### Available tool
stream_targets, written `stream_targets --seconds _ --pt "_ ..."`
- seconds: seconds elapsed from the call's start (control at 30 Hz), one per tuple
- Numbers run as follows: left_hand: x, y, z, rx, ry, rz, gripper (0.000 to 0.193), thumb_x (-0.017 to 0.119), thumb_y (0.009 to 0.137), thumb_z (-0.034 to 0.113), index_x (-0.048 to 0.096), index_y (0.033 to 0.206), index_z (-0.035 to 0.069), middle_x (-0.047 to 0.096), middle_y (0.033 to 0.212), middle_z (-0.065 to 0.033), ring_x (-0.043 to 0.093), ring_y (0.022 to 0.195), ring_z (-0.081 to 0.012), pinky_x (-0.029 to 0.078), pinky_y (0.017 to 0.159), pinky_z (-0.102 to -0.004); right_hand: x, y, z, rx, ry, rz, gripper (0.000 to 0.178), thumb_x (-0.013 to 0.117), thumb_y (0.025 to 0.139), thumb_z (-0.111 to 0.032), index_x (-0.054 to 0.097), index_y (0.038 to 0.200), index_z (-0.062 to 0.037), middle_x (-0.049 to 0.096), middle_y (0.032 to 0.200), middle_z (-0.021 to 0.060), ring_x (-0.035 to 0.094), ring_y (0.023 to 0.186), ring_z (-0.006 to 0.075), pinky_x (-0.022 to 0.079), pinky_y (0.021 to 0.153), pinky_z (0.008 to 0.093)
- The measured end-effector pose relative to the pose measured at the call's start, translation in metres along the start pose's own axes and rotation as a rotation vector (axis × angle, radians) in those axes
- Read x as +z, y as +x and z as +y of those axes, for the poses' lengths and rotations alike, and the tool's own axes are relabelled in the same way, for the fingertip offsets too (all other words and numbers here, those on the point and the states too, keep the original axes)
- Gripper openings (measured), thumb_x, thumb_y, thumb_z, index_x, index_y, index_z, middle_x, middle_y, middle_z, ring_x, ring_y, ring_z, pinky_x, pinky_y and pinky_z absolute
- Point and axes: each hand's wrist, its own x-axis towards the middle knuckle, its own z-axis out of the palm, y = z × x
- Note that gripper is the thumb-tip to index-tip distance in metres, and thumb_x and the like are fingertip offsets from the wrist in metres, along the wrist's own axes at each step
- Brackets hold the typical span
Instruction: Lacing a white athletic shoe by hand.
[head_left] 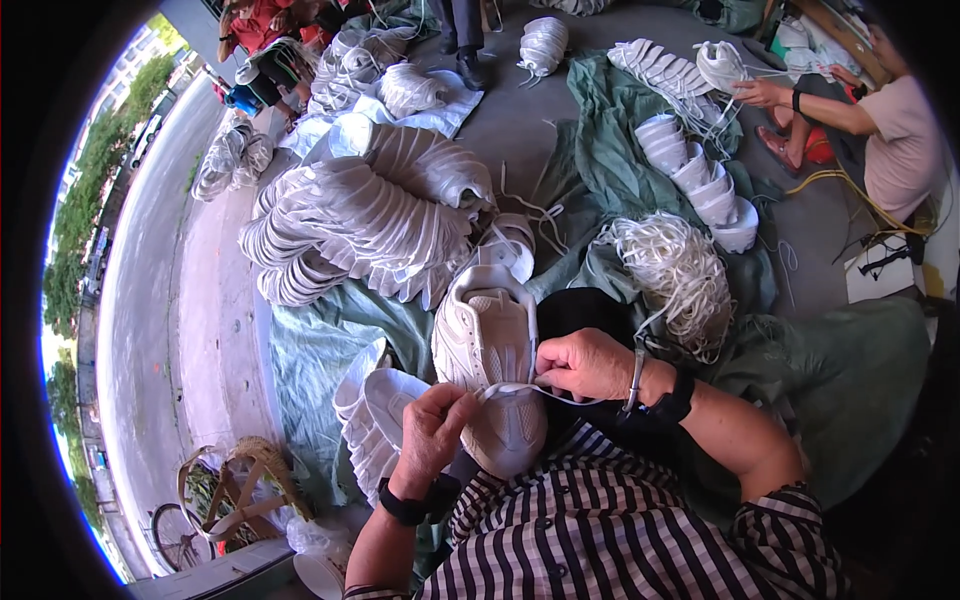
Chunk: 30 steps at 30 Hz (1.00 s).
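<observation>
A white sneaker upper lies at my lap with its toe toward me and its opening pointing away. A white shoelace runs across it near the toe end of the eyelet rows. At the left side of the shoe, my left hand pinches one part of the lace between thumb and fingers. My right hand pinches the lace at the right side, and a loose length hangs below its fingers. Bands circle both wrists. The lowest eyelets are too small to make out.
Nested white shoe uppers form a large heap ahead-left; a smaller stack sits by my left hand. A tangle of white laces lies on green sheeting at right. A co-worker sits far right. A woven basket stands lower left.
</observation>
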Motion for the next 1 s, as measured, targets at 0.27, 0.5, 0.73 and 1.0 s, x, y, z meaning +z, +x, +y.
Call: stream_targets --seconds 0.27,0.5,0.73,1.0 --pt "0.002 0.001 0.006 -0.075 -0.234 0.003 0.020 0.058 0.089 0.018 0.062 0.082 -0.001 0.060 0.072 0.0014 0.050 0.066 -0.0052 0.041 0.062 -0.0209 0.003 -0.001 0.001 -0.008 -0.013 0.025 0.007 0.060 0.079 -0.012 0.061 0.076 -0.0055 0.061 0.059 0.0060 0.061 0.054 0.0184 0.046 0.052 0.0300" --pt "0.011 0.010 0.006 0.096 0.193 0.183 0.014 0.063 0.084 0.015 0.061 0.077 0.003 0.058 0.066 -0.0037 0.053 0.062 -0.0097 0.042 0.054 -0.0257 -0.003 0.004 0.000 -0.002 0.012 0.022 0.009 0.060 0.080 -0.013 0.061 0.077 -0.0054 0.060 0.057 0.0055 0.060 0.048 0.0166 0.046 0.049 0.0287" --pt "-0.002 0.024 0.051 0.582 0.985 -0.038 0.005 0.065 0.075 0.015 0.061 0.077 0.013 0.056 0.069 -0.0048 0.055 0.069 -0.0260 0.046 0.057 -0.0358 0.010 0.003 0.020 -0.311 -0.400 0.151 0.010 0.060 0.079 -0.019 0.060 0.080 -0.0092 0.061 0.066 0.0128 0.062 0.065 0.0315 0.050 0.057 0.0401" --pt "-0.010 0.062 0.040 1.013 1.118 -0.244 0.022 0.061 0.080 0.027 0.065 0.097 0.014 0.054 0.116 -0.0052 0.043 0.118 -0.0272 0.037 0.098 -0.0414 0.015 0.008 -0.004 -0.654 -1.044 0.259 0.015 0.053 0.077 -0.021 0.058 0.088 -0.0119 0.048 0.092 0.0086 0.055 0.085 0.0211 0.048 0.059 0.0287"
